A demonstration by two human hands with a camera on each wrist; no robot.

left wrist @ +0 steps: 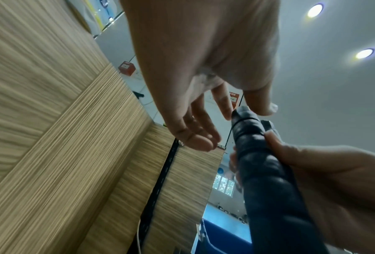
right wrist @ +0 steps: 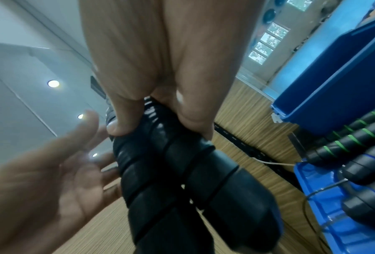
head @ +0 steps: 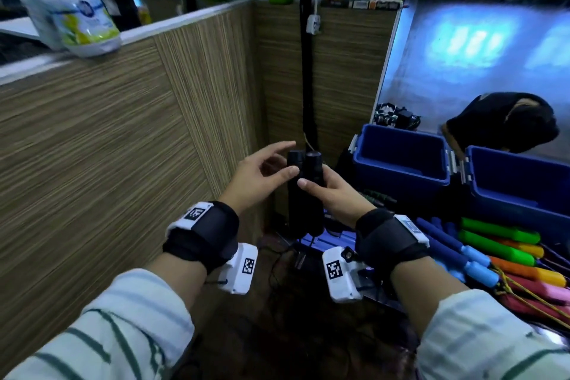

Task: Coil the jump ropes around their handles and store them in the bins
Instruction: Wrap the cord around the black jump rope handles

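A pair of black jump-rope handles (head: 303,194) stands upright, side by side, in front of me. My right hand (head: 320,187) grips them round the middle, thumb across the front. In the right wrist view a thin black rope (right wrist: 183,173) is wound several times round the handles (right wrist: 203,185) held by my right hand (right wrist: 158,123). My left hand (head: 279,160) is spread by the handle tops and holds nothing; its fingers (left wrist: 223,104) hover at the tip of one handle (left wrist: 247,127). Two open blue bins (head: 385,176) (head: 509,203) stand to the right.
A wood-grain partition (head: 123,133) runs along the left and turns a corner behind a black post (head: 308,71). Several coloured jump ropes (head: 499,244) lie at the right, and black handles with green stripes (right wrist: 355,135) on a blue lid (right wrist: 325,214). A person in dark clothes (head: 505,120) crouches beyond the bins.
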